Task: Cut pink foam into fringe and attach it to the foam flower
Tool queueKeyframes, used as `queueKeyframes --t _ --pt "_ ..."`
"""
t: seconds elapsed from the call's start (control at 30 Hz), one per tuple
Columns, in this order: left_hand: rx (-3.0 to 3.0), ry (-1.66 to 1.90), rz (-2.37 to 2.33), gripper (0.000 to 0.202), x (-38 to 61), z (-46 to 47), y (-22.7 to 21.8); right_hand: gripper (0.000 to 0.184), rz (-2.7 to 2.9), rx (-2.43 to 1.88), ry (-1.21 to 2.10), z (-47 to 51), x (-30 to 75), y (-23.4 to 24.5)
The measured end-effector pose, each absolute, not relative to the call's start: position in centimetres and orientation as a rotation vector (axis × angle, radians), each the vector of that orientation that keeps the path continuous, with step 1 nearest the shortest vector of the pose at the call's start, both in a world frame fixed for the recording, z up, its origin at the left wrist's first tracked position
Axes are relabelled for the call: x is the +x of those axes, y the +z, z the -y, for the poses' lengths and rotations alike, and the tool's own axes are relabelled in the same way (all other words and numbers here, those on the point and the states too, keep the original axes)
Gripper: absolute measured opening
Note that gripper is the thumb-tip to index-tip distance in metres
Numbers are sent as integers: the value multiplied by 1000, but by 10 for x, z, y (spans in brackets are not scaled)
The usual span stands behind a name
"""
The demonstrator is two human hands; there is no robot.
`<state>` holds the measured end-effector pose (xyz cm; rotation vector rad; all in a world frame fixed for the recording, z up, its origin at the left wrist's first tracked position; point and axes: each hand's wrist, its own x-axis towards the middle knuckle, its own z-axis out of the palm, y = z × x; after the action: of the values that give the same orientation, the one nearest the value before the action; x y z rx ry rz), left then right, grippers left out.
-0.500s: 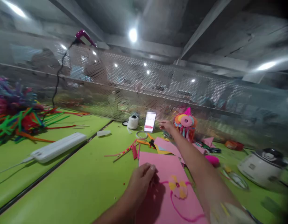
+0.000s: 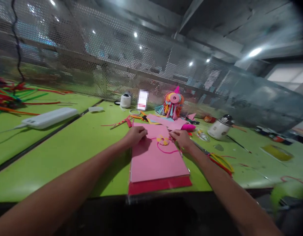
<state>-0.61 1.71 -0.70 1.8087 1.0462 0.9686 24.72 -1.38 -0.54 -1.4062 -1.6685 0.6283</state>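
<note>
A pink paper sheet (image 2: 156, 167) lies on top of a red sheet (image 2: 161, 186) at the table's front edge. On it rests a yellow-and-orange paper flower (image 2: 162, 140) with a dark pink centre. A pink cord (image 2: 166, 152) loops below the flower, and strands run out to both sides. My left hand (image 2: 136, 135) is closed over the sheet's left side, its curled fingers at the left strand. At the flower's right, my right hand (image 2: 182, 138) is pinched by the other strand; what its fingertips hold is too small to make out.
Scissors (image 2: 221, 162) lie right of the sheet. Behind are paper scraps (image 2: 166, 122), a tasselled paper ornament (image 2: 174, 101), a lit phone (image 2: 142, 100) and a white spool (image 2: 125, 101). A glue pot (image 2: 219, 127) stands at right, a power strip (image 2: 51, 117) at left.
My right hand has come back from beside the phone to the flower's right side. My left hand stays at the sheet's left. The view has tilted down and turned right.
</note>
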Motion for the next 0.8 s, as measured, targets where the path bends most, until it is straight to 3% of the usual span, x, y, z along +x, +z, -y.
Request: queueKeyframes --t 0.27,0.8 --pt "2176 923 -1197 23 -3 -14 -1 15 1769 -1386 178 7 262 -8" --pt "2584 748 -1220 27 -1 -7 -1 29 1612 -1481 59 5 289 -14"
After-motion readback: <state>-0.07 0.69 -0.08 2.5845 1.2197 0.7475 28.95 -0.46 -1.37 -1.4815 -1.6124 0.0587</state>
